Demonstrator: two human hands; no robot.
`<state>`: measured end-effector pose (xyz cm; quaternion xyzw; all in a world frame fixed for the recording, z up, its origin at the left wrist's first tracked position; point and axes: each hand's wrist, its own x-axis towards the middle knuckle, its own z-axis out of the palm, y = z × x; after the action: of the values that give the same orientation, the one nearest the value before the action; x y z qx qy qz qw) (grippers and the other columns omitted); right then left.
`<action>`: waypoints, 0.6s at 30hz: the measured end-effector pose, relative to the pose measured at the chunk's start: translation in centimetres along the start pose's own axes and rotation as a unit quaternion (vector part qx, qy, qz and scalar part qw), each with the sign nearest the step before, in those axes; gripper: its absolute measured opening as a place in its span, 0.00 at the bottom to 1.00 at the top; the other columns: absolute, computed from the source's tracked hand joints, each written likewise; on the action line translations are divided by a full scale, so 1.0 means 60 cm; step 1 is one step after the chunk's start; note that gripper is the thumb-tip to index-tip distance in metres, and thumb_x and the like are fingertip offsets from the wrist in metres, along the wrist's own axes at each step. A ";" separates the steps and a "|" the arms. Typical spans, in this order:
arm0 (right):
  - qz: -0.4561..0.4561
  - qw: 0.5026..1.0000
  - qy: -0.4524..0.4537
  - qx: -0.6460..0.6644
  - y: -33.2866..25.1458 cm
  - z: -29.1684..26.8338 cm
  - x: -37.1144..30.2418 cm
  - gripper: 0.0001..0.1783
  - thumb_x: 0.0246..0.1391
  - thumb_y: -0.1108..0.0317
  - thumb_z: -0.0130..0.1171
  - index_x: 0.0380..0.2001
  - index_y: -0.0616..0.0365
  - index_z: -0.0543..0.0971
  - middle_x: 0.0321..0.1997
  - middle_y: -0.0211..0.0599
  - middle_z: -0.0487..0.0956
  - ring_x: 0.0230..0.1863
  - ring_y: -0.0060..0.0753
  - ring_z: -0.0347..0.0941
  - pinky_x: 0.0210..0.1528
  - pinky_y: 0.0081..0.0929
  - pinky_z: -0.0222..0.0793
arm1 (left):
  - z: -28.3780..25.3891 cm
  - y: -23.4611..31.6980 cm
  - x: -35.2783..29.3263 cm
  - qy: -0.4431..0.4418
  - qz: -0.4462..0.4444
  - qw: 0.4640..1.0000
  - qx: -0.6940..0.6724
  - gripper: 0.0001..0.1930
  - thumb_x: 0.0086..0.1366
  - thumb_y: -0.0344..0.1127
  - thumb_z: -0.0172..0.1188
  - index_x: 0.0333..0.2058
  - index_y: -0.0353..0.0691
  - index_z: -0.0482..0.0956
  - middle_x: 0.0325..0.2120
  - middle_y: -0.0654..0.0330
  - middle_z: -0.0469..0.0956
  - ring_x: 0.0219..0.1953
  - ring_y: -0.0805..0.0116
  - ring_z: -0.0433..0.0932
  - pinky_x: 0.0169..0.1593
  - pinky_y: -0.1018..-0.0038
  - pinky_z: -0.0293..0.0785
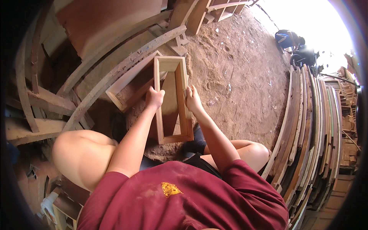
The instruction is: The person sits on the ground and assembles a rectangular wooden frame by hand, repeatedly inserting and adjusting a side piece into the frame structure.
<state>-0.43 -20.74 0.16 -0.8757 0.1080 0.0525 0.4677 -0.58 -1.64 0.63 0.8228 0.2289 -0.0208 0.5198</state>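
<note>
Between my two hands is a narrow rectangular wooden frame (pixel 159 124), its long sides running away from me. My left hand (pixel 154 97) is closed round its left long side, about halfway along. On the opposite side my right hand (pixel 194 99) grips the right long side, thumb toward the top edge. Through the frame's opening a pale wooden board and sawdust show. Just left of it and partly behind it, a second wooden box frame (pixel 119 100) lies tilted on the ground.
A long curved-looking wooden beam and rack (pixel 111 82) run along the left. Sawdust covers the floor (pixel 237 80) ahead. Stacked long planks (pixel 301 142) stand at the right. A motorbike (pixel 303 55) is parked at the far right; more wooden frames (pixel 226 11) lie at the back.
</note>
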 end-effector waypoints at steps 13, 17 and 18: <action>0.006 0.994 0.018 -0.105 -0.065 0.041 0.347 0.34 0.67 0.46 0.38 0.54 0.73 0.68 0.53 0.67 0.74 0.56 0.61 0.72 0.59 0.44 0.66 | 0.009 0.005 0.013 -0.040 -0.044 0.998 0.030 0.28 0.52 0.42 0.58 0.48 0.25 0.71 0.46 0.34 0.76 0.50 0.41 0.76 0.55 0.58 0.71; -0.006 0.995 0.020 -0.094 -0.068 0.064 0.337 0.29 0.66 0.50 0.39 0.50 0.70 0.72 0.50 0.66 0.76 0.55 0.61 0.72 0.56 0.45 0.67 | 0.005 -0.019 0.021 -0.025 -0.041 0.999 0.011 0.29 0.52 0.42 0.57 0.48 0.23 0.71 0.46 0.34 0.76 0.51 0.40 0.75 0.55 0.58 0.71; -0.010 0.995 0.036 -0.091 -0.059 0.064 0.326 0.26 0.66 0.54 0.40 0.48 0.68 0.74 0.49 0.65 0.76 0.53 0.61 0.72 0.54 0.45 0.68 | 0.010 -0.022 0.021 -0.018 -0.034 0.999 0.004 0.29 0.52 0.41 0.57 0.47 0.23 0.71 0.46 0.33 0.76 0.50 0.40 0.76 0.55 0.58 0.71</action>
<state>19.42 -18.39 -2.88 -0.9170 0.1112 0.0257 0.3823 0.15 -1.23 -1.12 0.8158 0.2476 -0.0545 0.5199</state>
